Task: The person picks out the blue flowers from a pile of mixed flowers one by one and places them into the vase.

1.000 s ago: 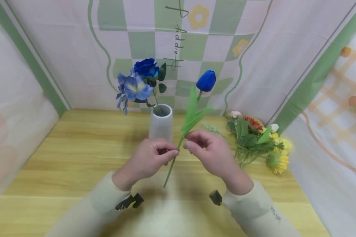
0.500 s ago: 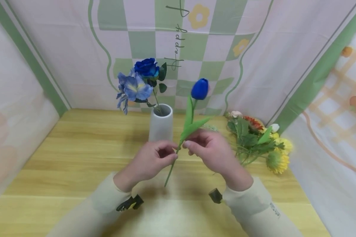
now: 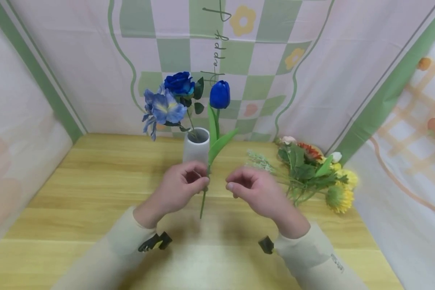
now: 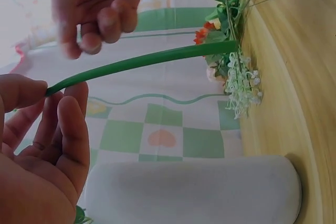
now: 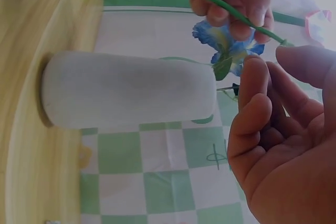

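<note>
Between thumb and fingertips, my left hand (image 3: pixel 177 187) pinches the green stem of a blue tulip (image 3: pixel 220 95). The tulip stands nearly upright in front of the white vase (image 3: pixel 196 149), its stem end pointing down above the table. Two long leaves (image 3: pixel 221 144) spread from the stem. To the right, my right hand (image 3: pixel 259 191) hovers with loosely curled fingers, apart from the stem and holding nothing. A dark blue rose (image 3: pixel 180 83) and a light blue iris (image 3: pixel 165 106) lean left out of the vase. The left wrist view shows the lower stem (image 4: pixel 147 60) extending from the pinch.
At the right of the wooden table (image 3: pixel 105 169) lies a pile of artificial flowers: a red flower (image 3: pixel 309 150), yellow flowers (image 3: pixel 338 197) and a small white-flowered sprig (image 3: pixel 259 160). A checkered cloth (image 3: pixel 172 54) hangs behind the table.
My left hand has carried the tulip left towards the vase and made it more upright. The right hand, earlier close to the stem and leaves, is now apart from them.
</note>
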A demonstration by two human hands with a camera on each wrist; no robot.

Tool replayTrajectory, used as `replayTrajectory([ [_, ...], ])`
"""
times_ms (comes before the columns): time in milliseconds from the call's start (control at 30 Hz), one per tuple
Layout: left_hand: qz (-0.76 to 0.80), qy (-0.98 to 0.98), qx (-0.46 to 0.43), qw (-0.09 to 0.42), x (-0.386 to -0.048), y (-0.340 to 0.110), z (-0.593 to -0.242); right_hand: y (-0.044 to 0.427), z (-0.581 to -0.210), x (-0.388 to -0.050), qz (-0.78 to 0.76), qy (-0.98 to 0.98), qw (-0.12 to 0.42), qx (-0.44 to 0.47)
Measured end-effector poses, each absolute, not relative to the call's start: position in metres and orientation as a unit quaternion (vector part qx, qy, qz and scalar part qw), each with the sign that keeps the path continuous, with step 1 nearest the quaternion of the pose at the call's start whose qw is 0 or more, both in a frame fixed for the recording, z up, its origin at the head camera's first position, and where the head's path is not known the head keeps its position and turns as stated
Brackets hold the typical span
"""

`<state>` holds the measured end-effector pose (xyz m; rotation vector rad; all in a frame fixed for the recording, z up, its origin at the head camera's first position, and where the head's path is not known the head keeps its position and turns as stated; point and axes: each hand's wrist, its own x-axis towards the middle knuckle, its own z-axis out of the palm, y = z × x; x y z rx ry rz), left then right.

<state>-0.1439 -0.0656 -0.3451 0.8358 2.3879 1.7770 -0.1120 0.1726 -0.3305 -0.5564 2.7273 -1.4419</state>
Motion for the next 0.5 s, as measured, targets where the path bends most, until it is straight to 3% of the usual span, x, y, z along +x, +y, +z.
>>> replayTrajectory([
  [233,0.577,0.773,0.264,-0.014,-0.151,-0.069,-0.336,0.17,-0.341,-0.114,-0.428,0.886,0.033,-0.174],
  [500,0.599,0.748,0.28,-0.05,-0.163,-0.068,-0.312,0.16,-0.346,-0.115,-0.387,0.898,0.026,-0.208],
])
